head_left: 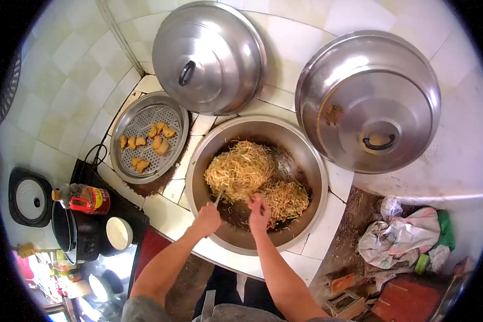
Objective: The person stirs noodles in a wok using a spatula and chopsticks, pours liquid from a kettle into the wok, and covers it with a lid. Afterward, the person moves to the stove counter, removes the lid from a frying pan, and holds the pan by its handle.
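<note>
Around the wok, itself dull metal outside the noodles (strands matt on top, with an oily gleam on the dark metal beside them), stand two lids of smooth, shiny metal with black, plastic-looking handles, one lid beyond it and one to its right. Left of the wok, the perforated tray is brushed-looking metal, and the bottle farther left is glossy plastic; beneath the wok lie glazed, smooth white tiles, while right of it sit crumpled, matt sacks.
</note>
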`<state>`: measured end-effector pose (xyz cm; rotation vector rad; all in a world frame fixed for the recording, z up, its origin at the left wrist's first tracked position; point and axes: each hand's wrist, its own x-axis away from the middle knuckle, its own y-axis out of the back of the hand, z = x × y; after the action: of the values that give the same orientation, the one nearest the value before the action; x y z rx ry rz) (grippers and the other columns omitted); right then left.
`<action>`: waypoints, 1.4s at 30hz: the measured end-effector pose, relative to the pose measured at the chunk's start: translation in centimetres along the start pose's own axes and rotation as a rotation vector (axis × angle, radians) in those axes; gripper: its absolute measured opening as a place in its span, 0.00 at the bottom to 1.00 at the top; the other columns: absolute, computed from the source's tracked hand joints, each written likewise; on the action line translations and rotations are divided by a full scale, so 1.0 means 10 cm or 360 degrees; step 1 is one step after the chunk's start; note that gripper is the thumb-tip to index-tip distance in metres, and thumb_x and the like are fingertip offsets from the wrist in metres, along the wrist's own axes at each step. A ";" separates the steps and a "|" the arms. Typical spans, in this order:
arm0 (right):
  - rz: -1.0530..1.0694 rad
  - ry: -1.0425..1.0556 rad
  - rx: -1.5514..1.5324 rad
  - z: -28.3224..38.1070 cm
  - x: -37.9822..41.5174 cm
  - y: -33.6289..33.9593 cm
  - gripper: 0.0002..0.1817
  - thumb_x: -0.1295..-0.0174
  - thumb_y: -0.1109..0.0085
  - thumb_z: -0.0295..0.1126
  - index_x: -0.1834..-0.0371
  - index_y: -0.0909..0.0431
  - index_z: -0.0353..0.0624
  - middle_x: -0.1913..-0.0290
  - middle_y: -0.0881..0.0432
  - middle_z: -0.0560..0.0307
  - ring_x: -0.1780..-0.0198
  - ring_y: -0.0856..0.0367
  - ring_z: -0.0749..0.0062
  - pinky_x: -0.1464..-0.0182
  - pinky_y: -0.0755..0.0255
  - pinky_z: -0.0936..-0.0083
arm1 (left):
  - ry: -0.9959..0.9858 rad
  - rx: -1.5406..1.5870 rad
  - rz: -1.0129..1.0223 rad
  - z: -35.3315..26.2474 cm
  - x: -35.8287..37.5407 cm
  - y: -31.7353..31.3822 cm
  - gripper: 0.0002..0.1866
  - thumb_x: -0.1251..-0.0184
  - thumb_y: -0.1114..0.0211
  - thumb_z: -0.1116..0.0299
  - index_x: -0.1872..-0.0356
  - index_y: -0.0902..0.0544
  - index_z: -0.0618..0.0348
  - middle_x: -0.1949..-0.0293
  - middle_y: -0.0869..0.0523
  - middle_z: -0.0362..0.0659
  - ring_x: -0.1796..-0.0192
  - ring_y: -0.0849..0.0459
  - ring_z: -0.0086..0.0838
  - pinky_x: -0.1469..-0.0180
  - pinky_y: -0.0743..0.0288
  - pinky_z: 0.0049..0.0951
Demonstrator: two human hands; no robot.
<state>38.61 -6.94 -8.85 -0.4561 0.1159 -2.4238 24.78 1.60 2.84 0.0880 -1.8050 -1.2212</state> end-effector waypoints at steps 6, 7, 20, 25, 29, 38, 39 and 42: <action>0.0098 -0.0140 0.0116 0.18 0.17 0.46 0.18 0.31 0.52 0.39 0.52 0.25 0.32 0.61 0.19 0.50 0.62 0.16 0.68 0.61 0.21 0.76 | 0.0423 0.0189 -0.0148 0.10 0.00 0.14 0.14 0.41 0.40 0.71 0.57 0.28 0.67 0.63 0.15 0.53 0.57 0.15 0.45 0.56 0.20 0.40; 0.0013 -0.0193 -0.0017 0.27 0.24 0.57 0.19 0.31 0.51 0.39 0.52 0.25 0.32 0.62 0.19 0.50 0.63 0.16 0.67 0.62 0.21 0.76 | 0.0365 0.0088 -0.0146 0.13 0.06 0.15 0.13 0.41 0.40 0.71 0.57 0.28 0.67 0.63 0.15 0.53 0.58 0.14 0.44 0.57 0.20 0.39; 0.0328 -0.0452 -0.0143 0.24 0.40 0.41 0.22 0.32 0.49 0.43 0.50 0.26 0.32 0.57 0.20 0.46 0.60 0.16 0.61 0.57 0.20 0.71 | 0.0298 -0.0658 -0.0240 -0.12 0.57 0.48 0.20 0.45 0.38 0.73 0.52 0.32 0.69 0.68 0.18 0.50 0.70 0.15 0.37 0.76 0.21 0.34; 0.0145 -0.0283 0.0015 0.85 0.49 1.05 0.22 0.31 0.52 0.44 0.56 0.23 0.32 0.66 0.19 0.48 0.73 0.16 0.64 0.68 0.19 0.73 | 0.0151 -0.1072 -0.0438 0.01 0.85 0.54 0.23 0.51 0.34 0.70 0.54 0.31 0.66 0.73 0.24 0.46 0.79 0.19 0.37 0.89 0.27 0.36; 0.0080 -0.0261 -0.0101 0.98 0.46 1.16 0.20 0.31 0.51 0.43 0.58 0.23 0.33 0.66 0.19 0.51 0.72 0.16 0.70 0.69 0.21 0.76 | 0.0103 -0.0871 -0.0600 0.02 1.10 0.62 0.20 0.47 0.35 0.72 0.55 0.32 0.65 0.72 0.21 0.47 0.75 0.17 0.35 0.78 0.21 0.31; -0.0071 -0.0435 -0.0184 0.74 0.13 1.12 0.17 0.34 0.46 0.41 0.58 0.23 0.35 0.65 0.20 0.51 0.71 0.18 0.68 0.67 0.22 0.73 | 0.0352 0.0410 -0.0307 0.33 1.37 -0.24 0.12 0.39 0.46 0.71 0.57 0.35 0.63 0.78 0.21 0.56 0.74 0.17 0.45 0.77 0.26 0.43; -0.0067 -0.0512 -0.0220 0.63 0.05 1.05 0.17 0.34 0.47 0.41 0.58 0.23 0.34 0.64 0.20 0.50 0.70 0.18 0.67 0.67 0.22 0.73 | 0.0360 0.0634 -0.0360 0.39 1.32 -0.42 0.12 0.39 0.47 0.70 0.57 0.35 0.63 0.79 0.22 0.55 0.76 0.18 0.44 0.80 0.28 0.43; -0.0159 -0.0655 -0.0397 0.10 -0.13 0.80 0.18 0.33 0.50 0.41 0.56 0.25 0.32 0.64 0.21 0.48 0.68 0.17 0.63 0.65 0.20 0.70 | 0.0828 0.2097 0.0353 0.03 1.18 -0.24 0.11 0.39 0.50 0.71 0.58 0.37 0.61 0.83 0.33 0.44 0.84 0.32 0.29 0.86 0.38 0.33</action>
<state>44.68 -12.31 -9.91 -1.0844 0.2206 -2.3662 16.86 -5.43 8.52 0.8272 -1.7657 0.2937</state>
